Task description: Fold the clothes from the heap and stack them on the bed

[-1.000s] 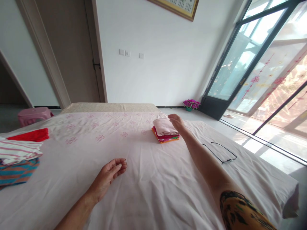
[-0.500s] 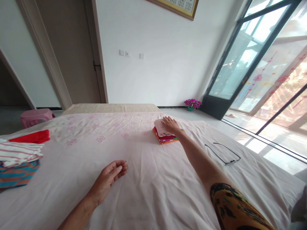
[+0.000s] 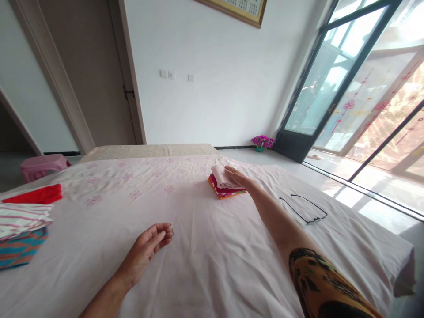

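A small stack of folded cloths (image 3: 222, 185), pale pink on top with dark red, pink and orange layers beneath, lies on the far part of the pale pink bed sheet (image 3: 198, 260). My right hand (image 3: 239, 177) is stretched out with its fingers flat on the right side of the top pink cloth. My left hand (image 3: 145, 249) rests on the sheet near me, palm half up, fingers loosely curled and holding nothing.
Black-rimmed glasses (image 3: 306, 211) lie on the sheet to the right of my arm. Striped folded clothes (image 3: 20, 225) and a red cloth (image 3: 36, 194) sit at the left edge. A pink stool (image 3: 41, 165) and potted flowers (image 3: 263, 142) stand on the floor beyond.
My right hand went from pinching the top pink cloth at the stack's far edge to lying flat on it, then slid slightly to the stack's right side. My left hand stayed put.
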`<control>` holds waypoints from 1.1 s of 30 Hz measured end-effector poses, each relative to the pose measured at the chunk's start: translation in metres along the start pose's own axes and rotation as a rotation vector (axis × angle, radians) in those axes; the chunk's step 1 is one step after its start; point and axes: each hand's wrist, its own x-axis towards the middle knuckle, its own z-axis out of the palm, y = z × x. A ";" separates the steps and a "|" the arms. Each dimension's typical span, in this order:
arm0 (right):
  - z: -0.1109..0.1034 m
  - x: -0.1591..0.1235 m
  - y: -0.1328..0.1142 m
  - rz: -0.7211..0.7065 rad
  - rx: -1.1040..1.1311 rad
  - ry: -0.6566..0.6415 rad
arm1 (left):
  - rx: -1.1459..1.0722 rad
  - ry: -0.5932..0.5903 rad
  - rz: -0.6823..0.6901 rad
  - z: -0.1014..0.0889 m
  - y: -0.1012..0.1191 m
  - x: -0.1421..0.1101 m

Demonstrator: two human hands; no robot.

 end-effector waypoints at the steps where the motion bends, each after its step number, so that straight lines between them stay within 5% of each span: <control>1: -0.004 -0.003 0.002 0.030 0.071 0.029 | 0.000 0.001 -0.002 0.000 0.000 0.000; 6: -0.025 -0.029 0.003 0.054 0.337 0.061 | 0.010 -0.003 -0.006 0.001 0.000 0.002; 13: -0.051 -0.057 0.005 -0.186 0.162 -0.098 | 0.019 0.005 -0.002 0.001 0.000 0.001; 26: -0.042 -0.066 0.002 -0.207 -0.151 0.017 | 0.022 0.016 -0.006 0.001 0.000 0.000; 33: -0.026 -0.067 -0.006 -0.068 -0.224 0.196 | 0.024 0.002 -0.002 0.001 0.000 0.002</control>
